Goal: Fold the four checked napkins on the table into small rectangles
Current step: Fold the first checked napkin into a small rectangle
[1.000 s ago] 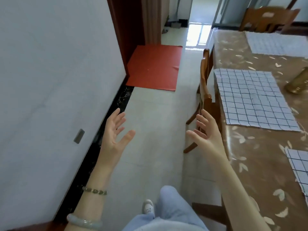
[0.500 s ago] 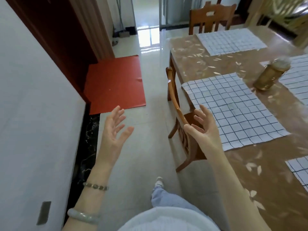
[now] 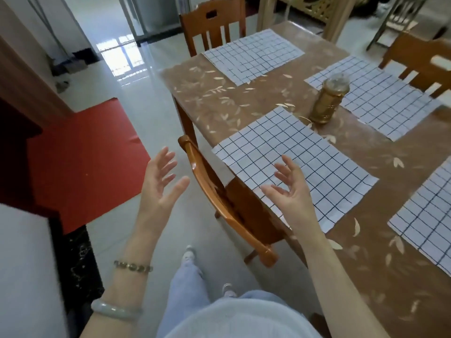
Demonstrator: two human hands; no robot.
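Observation:
Four white napkins with dark checks lie flat and unfolded on the brown leaf-patterned table [image 3: 214,106]. The nearest napkin [image 3: 317,157] lies by the left table edge. Another napkin [image 3: 253,54] lies at the far end, a third napkin [image 3: 373,93] at the far right, and a fourth napkin [image 3: 429,215] is cut off at the right. My right hand [image 3: 292,191] is raised with fingers spread above the near corner of the nearest napkin, holding nothing. My left hand [image 3: 161,181] is raised and open over the floor, left of the chair.
A wooden chair [image 3: 219,198] is pushed in at the table's left side, between my hands. A golden jar [image 3: 328,101] stands between the napkins. More chairs [image 3: 214,23] stand at the far end and right. A red mat [image 3: 80,162] lies on the tiled floor.
The view has swung right and toward the table, bringing all four napkins into sight. Both hands stay raised and open; my right hand now hangs over the nearest napkin.

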